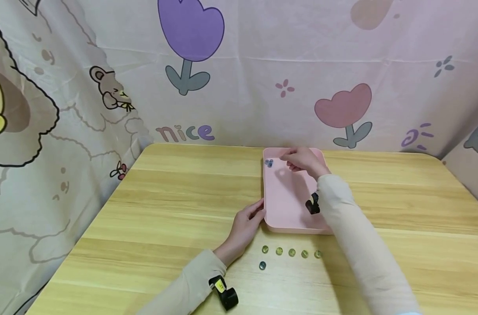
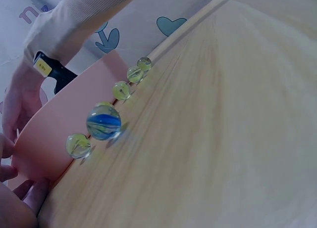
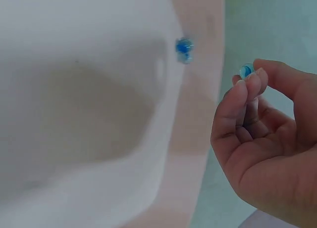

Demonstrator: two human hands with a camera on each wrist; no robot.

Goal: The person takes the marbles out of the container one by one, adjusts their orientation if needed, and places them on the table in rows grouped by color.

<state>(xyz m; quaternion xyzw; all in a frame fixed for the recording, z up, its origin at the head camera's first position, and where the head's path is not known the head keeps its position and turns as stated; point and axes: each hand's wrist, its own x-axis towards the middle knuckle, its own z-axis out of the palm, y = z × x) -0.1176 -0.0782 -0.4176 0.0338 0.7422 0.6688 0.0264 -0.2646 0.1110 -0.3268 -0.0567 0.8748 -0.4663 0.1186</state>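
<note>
Near its far end, over the pink tray (image 1: pixel 286 197), my right hand (image 1: pixel 301 161) pinches a blue glass marble (image 3: pixel 246 70) between thumb and fingertips. A small cluster of blue marbles (image 1: pixel 269 163) lies in the tray's far left corner; in the right wrist view, blue marbles (image 3: pixel 184 50) sit close to the wall. My left hand (image 1: pixel 244 225) rests on the table, its fingertips against the outside of the tray's left wall near the front corner. In the left wrist view those fingers (image 2: pixel 37 196) touch the pink wall (image 2: pixel 59 124) low at the corner.
A row of several yellow-green marbles (image 1: pixel 291 252) lies on the wooden table (image 1: pixel 176 188) before the tray's front wall. Nearer to me is a single blue marble (image 1: pixel 263 265), below the row's left end. A printed curtain (image 1: pixel 254 100) hangs behind the table.
</note>
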